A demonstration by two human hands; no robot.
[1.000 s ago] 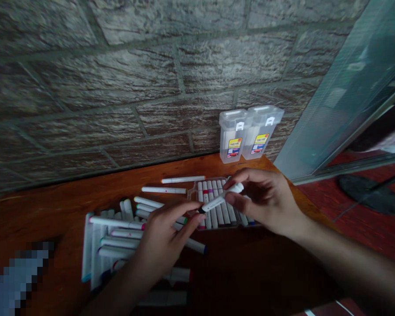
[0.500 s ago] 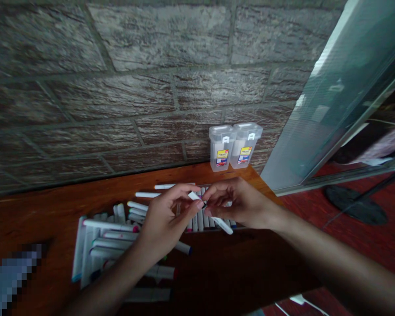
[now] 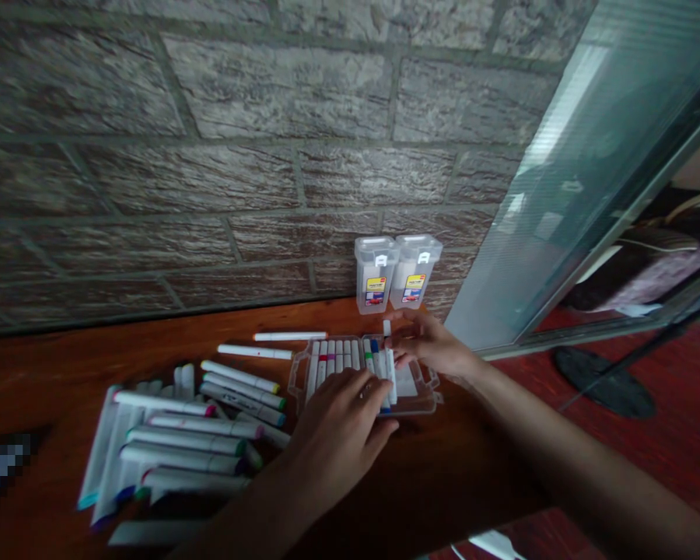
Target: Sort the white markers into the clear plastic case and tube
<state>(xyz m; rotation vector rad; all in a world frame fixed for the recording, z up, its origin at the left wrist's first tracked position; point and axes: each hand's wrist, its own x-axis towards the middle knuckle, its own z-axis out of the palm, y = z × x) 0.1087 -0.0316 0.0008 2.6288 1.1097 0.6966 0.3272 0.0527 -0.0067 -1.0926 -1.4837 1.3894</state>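
My right hand [image 3: 420,342] pinches the upper part of a white marker [image 3: 391,377], which stretches down into the right half of an open clear plastic case [image 3: 415,405]. Several white markers [image 3: 339,357] with coloured bands lie side by side in the case's left half, and a few more, some with green and blue marks, are in the right half. My left hand [image 3: 341,412] rests palm down over the case's front edge, fingers loosely apart and thumb out, near the marker's lower end. It hides the lower ends of several markers.
Loose white markers with coloured ends [image 3: 192,442] form a pile to the left on the wooden table [image 3: 47,373]. Two upright clear cases [image 3: 375,272] with labels stand against the brick wall [image 3: 257,249]. A glass panel [image 3: 502,257] borders the table on the right.
My hands have parted; the right one has brought the marker upright over the case's right half. The left hand has let go of its end and come down over the case. The view has shifted slightly.
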